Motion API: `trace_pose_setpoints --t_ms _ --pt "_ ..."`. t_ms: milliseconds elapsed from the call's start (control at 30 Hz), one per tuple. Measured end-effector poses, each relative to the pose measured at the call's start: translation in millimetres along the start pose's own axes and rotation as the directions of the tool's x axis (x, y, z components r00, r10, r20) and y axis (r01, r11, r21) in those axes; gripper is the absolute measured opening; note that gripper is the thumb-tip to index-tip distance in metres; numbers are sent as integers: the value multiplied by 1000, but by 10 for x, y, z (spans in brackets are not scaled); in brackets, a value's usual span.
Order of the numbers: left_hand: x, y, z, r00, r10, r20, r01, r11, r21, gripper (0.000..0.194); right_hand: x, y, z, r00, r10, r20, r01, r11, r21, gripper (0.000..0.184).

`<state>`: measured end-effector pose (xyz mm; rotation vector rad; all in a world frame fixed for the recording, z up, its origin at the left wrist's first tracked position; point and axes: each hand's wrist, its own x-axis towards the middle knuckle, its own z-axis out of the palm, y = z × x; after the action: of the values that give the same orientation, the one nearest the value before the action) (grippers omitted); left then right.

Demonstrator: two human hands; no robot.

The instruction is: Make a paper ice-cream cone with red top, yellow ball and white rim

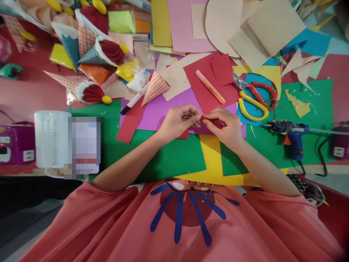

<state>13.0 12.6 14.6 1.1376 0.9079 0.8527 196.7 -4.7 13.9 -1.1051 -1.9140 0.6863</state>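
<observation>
Dark red, small, rolled-looking piece [219, 123], material unclear: located between both hands, over the purple sheet [158, 113]. Left hand [178, 122]: thumb and fingertips pinch its tip. Right hand [227, 127]: thumb and fingers grasp its body. Scissors with red and yellow handles [253, 100] lie just beyond the right hand.

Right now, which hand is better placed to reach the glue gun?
Probably the right hand: the glue gun lies to its right, farther from the left hand. Both hands hold the red piece.
</observation>
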Motion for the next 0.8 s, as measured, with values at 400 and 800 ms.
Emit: trace_pose_setpoints --t_ms 400,800 --pt "-25 12 -34 968 224 -110 -207 967 147 35 25 19 -15 956 292 -23 -275 923 270 20" --pt "2 -51 -91 901 421 103 -426 819 384 44 37 49 10 949 314 31 -296 851 435 13"
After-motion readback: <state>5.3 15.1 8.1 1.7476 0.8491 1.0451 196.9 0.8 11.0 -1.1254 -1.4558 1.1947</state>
